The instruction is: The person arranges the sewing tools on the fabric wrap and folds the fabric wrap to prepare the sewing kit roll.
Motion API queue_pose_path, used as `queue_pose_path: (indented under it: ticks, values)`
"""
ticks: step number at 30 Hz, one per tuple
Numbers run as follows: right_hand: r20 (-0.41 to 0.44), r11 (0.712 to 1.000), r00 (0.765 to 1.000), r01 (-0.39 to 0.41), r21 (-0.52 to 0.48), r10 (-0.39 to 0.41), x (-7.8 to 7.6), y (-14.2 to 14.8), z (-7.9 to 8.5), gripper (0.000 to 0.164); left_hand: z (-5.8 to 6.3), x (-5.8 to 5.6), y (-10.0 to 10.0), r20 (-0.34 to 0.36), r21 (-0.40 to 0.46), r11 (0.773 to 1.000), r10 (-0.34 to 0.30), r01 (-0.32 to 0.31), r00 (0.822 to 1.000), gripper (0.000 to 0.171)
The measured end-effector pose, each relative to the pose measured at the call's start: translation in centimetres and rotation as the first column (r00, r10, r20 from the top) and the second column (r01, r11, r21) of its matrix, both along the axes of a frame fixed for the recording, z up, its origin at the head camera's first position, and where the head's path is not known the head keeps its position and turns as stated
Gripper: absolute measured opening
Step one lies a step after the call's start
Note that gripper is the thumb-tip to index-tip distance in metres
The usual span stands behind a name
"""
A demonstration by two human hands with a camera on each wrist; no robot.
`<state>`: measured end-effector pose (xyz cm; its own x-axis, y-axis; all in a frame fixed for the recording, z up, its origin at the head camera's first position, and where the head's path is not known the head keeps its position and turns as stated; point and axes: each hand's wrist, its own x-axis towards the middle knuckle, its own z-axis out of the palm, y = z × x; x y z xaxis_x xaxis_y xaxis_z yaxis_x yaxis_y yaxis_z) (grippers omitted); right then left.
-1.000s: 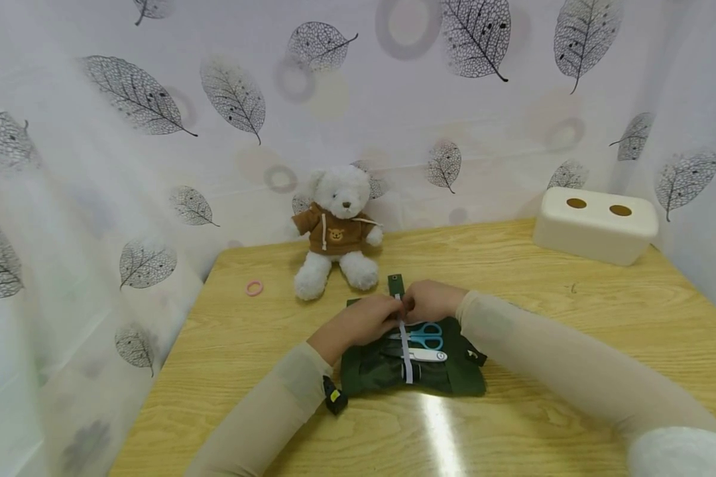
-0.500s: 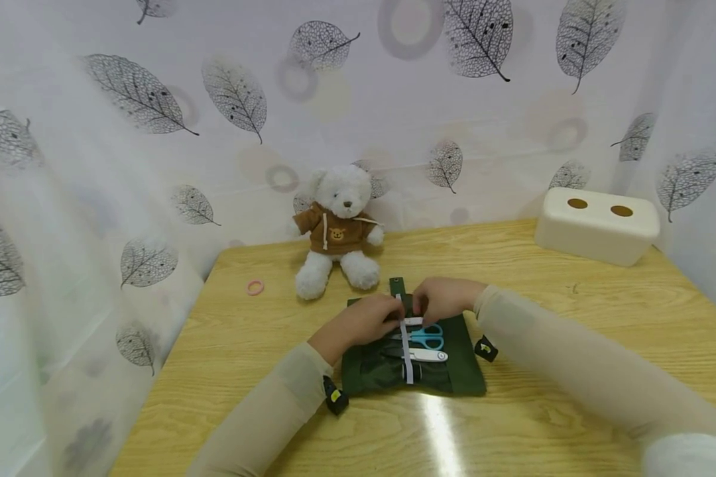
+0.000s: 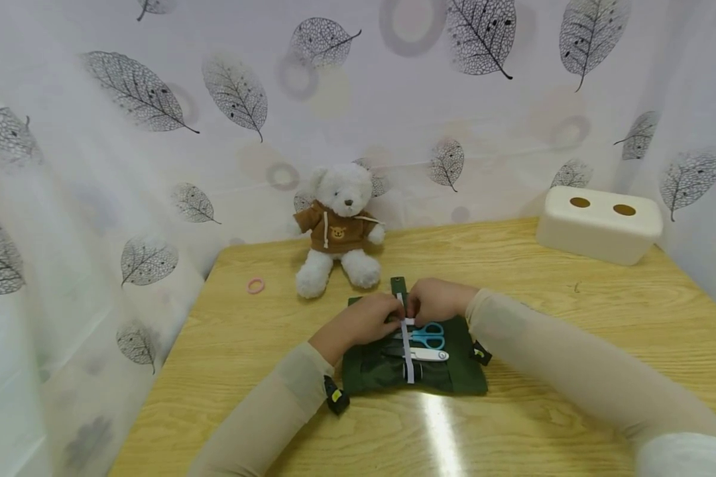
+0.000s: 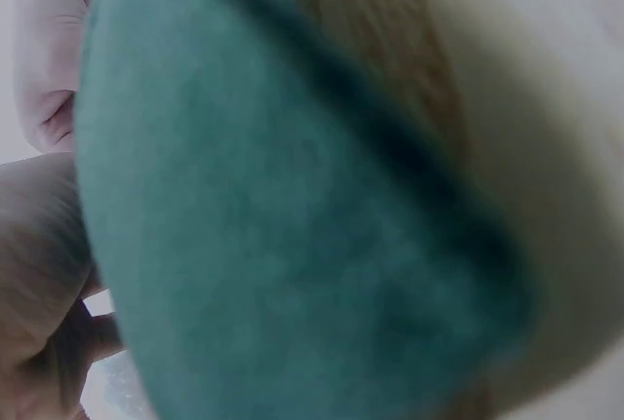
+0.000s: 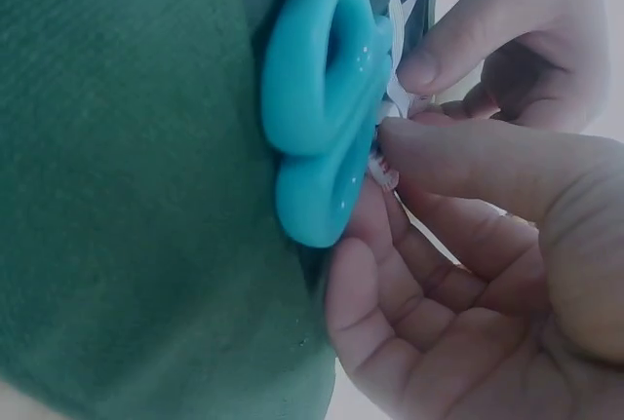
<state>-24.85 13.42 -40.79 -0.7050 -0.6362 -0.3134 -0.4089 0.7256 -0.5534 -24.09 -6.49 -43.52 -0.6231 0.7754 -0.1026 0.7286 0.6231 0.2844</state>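
Observation:
A dark green fabric pouch [image 3: 468, 371] lies unfolded on the table, with a white elastic band [image 3: 408, 351] running across it. Blue-handled scissors [image 3: 434, 336], a white-handled tool [image 3: 432, 355] and a dark round item [image 3: 416, 371] are tucked under the band. My left hand [image 3: 360, 321] pinches the band near its upper part. Close beside it, my right hand [image 3: 441, 299] pinches a small white item [image 3: 410, 322] at the band, mostly hidden by the fingers. In the right wrist view the scissors [image 5: 322, 108] sit beside my right thumb [image 5: 468, 152]. Green fabric [image 4: 263, 206] blocks most of the left wrist view.
A white teddy bear [image 3: 337, 228] in a brown hoodie sits behind the pouch. The pink ring [image 3: 255, 285] lies at the left of the wooden table [image 3: 215, 358]. A cream box [image 3: 599, 228] with two holes stands at the back right.
The right hand first drew away to the right, exposing the small white item, then came back left toward the band. The left hand has stayed in place.

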Motion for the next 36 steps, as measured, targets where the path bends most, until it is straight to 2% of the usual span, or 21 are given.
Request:
queue_pose_path:
  ticks: [11,15,18,21,24,26,28,31,33,36]
  values:
    - [-0.063,0.999,0.997,-0.034,-0.001,0.034,-0.1,-0.2,-0.2,0.010,-0.2,-0.1,0.1,-0.011,0.013,1.000,-0.008,0.008,1.000,0.012]
    - [-0.061,0.998,0.998,-0.035,-0.047,0.032,0.5,0.2,-0.2,0.008,-0.2,-0.1,-0.2,-0.002,0.025,1.000,-0.005,0.005,1.000,0.014]
    - [-0.105,0.993,0.993,-0.058,-0.100,0.047,1.2,0.8,-0.2,0.005,-0.1,0.3,-0.7,-0.019,0.027,1.000,0.001,0.000,1.000,0.015]
    - [-0.187,0.986,0.981,-0.086,-0.145,0.058,2.4,1.6,0.1,0.006,0.2,1.2,-1.2,-0.056,0.031,0.999,-0.024,0.026,0.998,0.017]
    - [-0.262,0.979,0.960,-0.139,-0.148,0.097,4.2,2.4,0.4,0.005,0.4,2.9,-1.5,-0.070,0.057,0.994,-0.090,0.094,0.993,0.020]
    - [-0.306,0.975,0.942,-0.185,-0.122,0.140,5.5,2.8,0.4,0.003,0.4,4.2,-1.6,-0.069,0.070,0.988,-0.134,0.139,0.989,0.026]
    - [-0.350,0.970,0.917,-0.233,-0.076,0.193,6.6,3.1,0.3,0.007,0.5,5.3,-1.6,-0.068,0.046,0.986,-0.160,0.163,0.985,0.037]
    - [-0.405,0.961,0.880,-0.276,-0.011,0.248,7.9,3.2,-0.2,0.020,0.5,6.5,-1.5,-0.066,-0.034,0.987,-0.161,0.159,0.985,0.054]
    - [-0.429,0.958,0.863,-0.285,0.023,0.267,8.4,3.1,-0.6,0.030,0.5,7.1,-1.3,-0.079,-0.097,0.985,-0.153,0.145,0.985,0.061]
    - [-0.423,0.959,0.864,-0.280,0.044,0.272,8.9,3.0,-1.0,0.041,0.5,7.6,-1.0,-0.100,-0.136,0.982,-0.147,0.133,0.984,0.061]
